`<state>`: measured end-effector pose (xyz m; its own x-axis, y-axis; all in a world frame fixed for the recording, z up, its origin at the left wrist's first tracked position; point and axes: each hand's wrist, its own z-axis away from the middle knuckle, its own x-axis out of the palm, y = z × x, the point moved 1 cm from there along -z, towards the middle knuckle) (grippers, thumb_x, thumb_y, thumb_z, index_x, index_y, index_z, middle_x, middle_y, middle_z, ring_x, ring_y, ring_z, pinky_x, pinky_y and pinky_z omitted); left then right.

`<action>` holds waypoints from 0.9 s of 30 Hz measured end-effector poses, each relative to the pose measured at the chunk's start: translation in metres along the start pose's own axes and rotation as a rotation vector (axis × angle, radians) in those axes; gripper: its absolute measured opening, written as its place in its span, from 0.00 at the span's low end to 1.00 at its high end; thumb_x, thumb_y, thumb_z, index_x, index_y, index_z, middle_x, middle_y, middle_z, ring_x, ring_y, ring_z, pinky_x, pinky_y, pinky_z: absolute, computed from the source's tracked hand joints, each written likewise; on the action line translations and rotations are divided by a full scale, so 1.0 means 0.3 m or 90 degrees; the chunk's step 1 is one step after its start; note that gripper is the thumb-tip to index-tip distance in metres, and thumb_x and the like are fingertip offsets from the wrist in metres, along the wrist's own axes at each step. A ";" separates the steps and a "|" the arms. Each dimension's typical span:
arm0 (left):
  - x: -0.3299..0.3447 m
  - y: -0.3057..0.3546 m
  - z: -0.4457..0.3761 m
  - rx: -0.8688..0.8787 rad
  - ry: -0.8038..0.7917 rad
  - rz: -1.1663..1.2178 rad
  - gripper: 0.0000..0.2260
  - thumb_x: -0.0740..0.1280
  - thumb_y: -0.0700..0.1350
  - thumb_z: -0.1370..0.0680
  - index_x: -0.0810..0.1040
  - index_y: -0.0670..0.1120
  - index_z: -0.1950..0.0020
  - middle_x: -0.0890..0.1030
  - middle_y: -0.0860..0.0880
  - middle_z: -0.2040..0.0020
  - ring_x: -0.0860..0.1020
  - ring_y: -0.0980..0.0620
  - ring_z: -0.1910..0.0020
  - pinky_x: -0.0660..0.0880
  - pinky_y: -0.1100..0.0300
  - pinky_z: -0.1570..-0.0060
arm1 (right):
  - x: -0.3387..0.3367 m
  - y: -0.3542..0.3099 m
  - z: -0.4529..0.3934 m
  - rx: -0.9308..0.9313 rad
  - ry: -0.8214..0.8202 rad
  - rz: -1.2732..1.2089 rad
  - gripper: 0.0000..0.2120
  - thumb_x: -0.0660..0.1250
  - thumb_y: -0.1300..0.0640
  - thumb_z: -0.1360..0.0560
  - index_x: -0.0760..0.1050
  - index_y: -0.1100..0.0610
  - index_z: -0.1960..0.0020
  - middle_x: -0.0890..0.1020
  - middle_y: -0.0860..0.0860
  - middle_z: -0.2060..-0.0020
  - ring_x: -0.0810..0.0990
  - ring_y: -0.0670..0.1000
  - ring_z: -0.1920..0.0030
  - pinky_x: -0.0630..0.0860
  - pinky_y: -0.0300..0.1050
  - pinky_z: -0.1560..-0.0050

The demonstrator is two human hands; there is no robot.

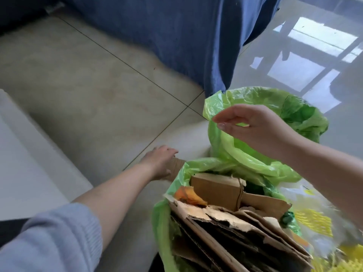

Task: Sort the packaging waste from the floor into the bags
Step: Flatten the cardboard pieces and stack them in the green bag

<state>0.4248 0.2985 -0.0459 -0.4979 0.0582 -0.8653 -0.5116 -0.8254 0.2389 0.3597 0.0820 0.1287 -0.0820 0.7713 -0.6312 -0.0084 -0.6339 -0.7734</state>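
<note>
Two light green plastic bags stand on the tiled floor [82,91] at the lower right. The nearer bag [163,228] is stuffed with flattened, torn brown cardboard [225,232], a small folded box [216,187] and an orange scrap [188,195] at its mouth. The farther bag [294,107] gapes open behind it, its thin rim crumpled and glossy. To the right lies clear plastic wrapping with yellow print [314,218], blurred and cut off by the frame edge.

The left hand [159,161] reaches to the floor beside the nearer bag, fingers curled round a brown cardboard piece [176,165]; most of that piece is hidden behind the hand and the bag's rim, so its shape cannot be told. The right hand [253,128] hovers at the farther bag's rim, fingers loosely extended; whether they touch the plastic is unclear. A blue cloth [186,36] hangs down at the top.
</note>
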 end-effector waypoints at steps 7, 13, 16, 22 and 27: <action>0.162 -0.027 -0.040 -0.008 0.019 -0.103 0.28 0.66 0.46 0.26 0.59 0.49 0.29 0.68 0.43 0.37 0.68 0.42 0.38 0.69 0.51 0.43 | 0.003 0.048 -0.030 -0.012 -0.006 -0.001 0.10 0.69 0.55 0.28 0.77 0.39 0.58 0.81 0.29 0.63 0.78 0.31 0.58 0.69 0.20 0.56; 0.086 -0.030 -0.025 -0.107 0.127 0.165 0.09 0.66 0.45 0.26 0.73 0.47 0.46 0.75 0.46 0.45 0.75 0.45 0.47 0.71 0.55 0.53 | 0.001 0.054 0.016 -0.018 0.014 -0.015 0.09 0.69 0.56 0.28 0.77 0.41 0.57 0.83 0.36 0.61 0.79 0.33 0.58 0.72 0.24 0.55; -0.069 0.005 0.065 -0.125 0.339 0.295 0.06 0.66 0.42 0.25 0.78 0.46 0.49 0.80 0.47 0.50 0.77 0.45 0.49 0.69 0.58 0.55 | -0.021 0.036 0.079 -0.015 0.033 -0.026 0.09 0.69 0.57 0.28 0.78 0.43 0.56 0.81 0.37 0.60 0.79 0.35 0.57 0.72 0.25 0.55; -0.480 0.219 0.454 0.166 0.503 0.568 0.11 0.70 0.45 0.30 0.80 0.63 0.55 0.82 0.63 0.61 0.80 0.60 0.62 0.79 0.63 0.60 | -0.074 -0.016 0.259 -0.003 0.140 -0.142 0.15 0.70 0.59 0.28 0.78 0.37 0.58 0.83 0.37 0.59 0.81 0.38 0.57 0.76 0.37 0.53; -0.529 0.374 0.567 0.357 0.321 0.305 0.10 0.69 0.52 0.30 0.83 0.52 0.51 0.82 0.59 0.59 0.79 0.63 0.60 0.71 0.73 0.59 | -0.070 -0.096 0.394 -0.023 0.075 -0.170 0.22 0.70 0.64 0.30 0.78 0.35 0.54 0.83 0.38 0.55 0.83 0.42 0.54 0.77 0.36 0.55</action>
<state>0.3272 0.2922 0.1933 -0.4463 -0.5854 -0.6769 -0.6610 -0.2942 0.6903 0.2439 0.0772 0.1710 0.0351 0.9133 -0.4059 0.0222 -0.4067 -0.9133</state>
